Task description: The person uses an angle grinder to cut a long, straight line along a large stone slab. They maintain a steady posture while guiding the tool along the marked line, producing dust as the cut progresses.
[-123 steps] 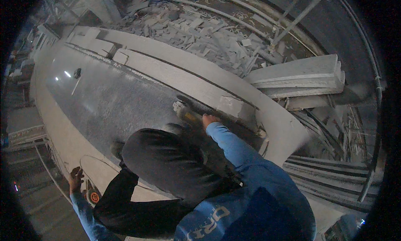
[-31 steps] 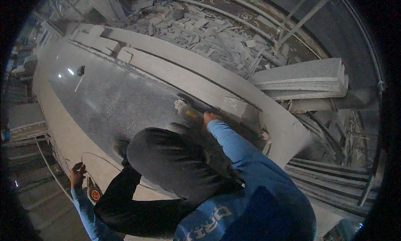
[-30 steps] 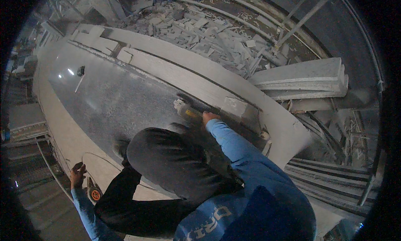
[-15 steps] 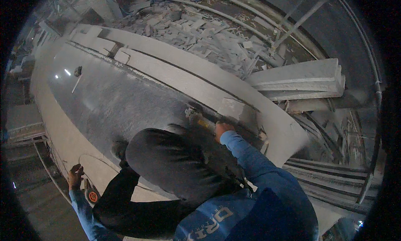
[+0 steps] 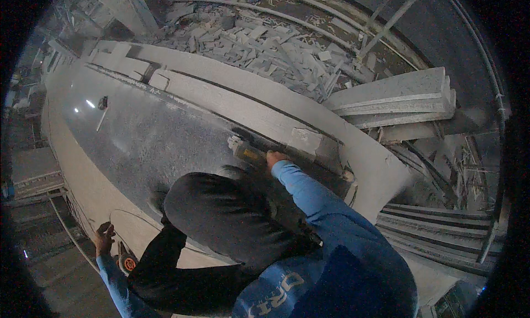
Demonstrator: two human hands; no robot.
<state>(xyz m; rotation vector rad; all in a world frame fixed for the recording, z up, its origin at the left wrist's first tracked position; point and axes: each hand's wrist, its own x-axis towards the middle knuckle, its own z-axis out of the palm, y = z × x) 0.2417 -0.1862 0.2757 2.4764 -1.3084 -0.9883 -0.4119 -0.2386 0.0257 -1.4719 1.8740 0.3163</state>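
Grasping power tool (image 5: pixel 244 150) by rear end in right hand (image 5: pixel 275 157), near far edge of dark slab (image 5: pixel 135 119), likely for reach, left hand (image 5: pixel 103 239) half-curled beyond near edge, cannot tell whether empty.

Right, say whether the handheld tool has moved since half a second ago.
Yes: the handheld tool went left, nearer the dark lump on the slab.

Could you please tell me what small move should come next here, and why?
I'd probably slide the tool slightly along the far edge of the dark slab, since the right hand grips it and its head sits close to that edge.
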